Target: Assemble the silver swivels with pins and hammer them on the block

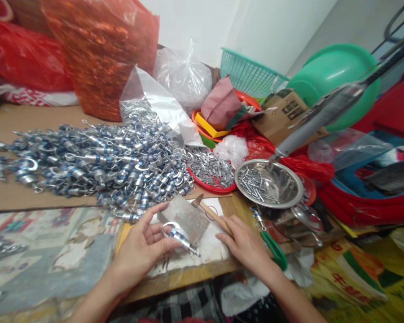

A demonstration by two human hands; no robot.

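Observation:
Between the thumb and fingers of my left hand [151, 237] is a small silver metal fitting with blue bands [177, 234]. Its curved hook end points up and left, its thin end down and right. Wrapped around a wooden handle is my right hand [237, 235]; the handle belongs to a small hammer [210, 213] whose dark, narrow head lies over the far edge of a flat metal block [185, 217]. This block rests on a white sheet [218, 251] at the table's front edge, just behind the fitting. Many similar fittings [121, 157] are heaped to the left.
A red dish [218, 186] holds small metal pieces. To its right, a steel bowl [286, 184] contains metal pins. Green-handled pliers [275, 251] lie by my right forearm. A grey shaft [319, 119] slants above the bowl. Bags and a green basket [249, 69] line the back.

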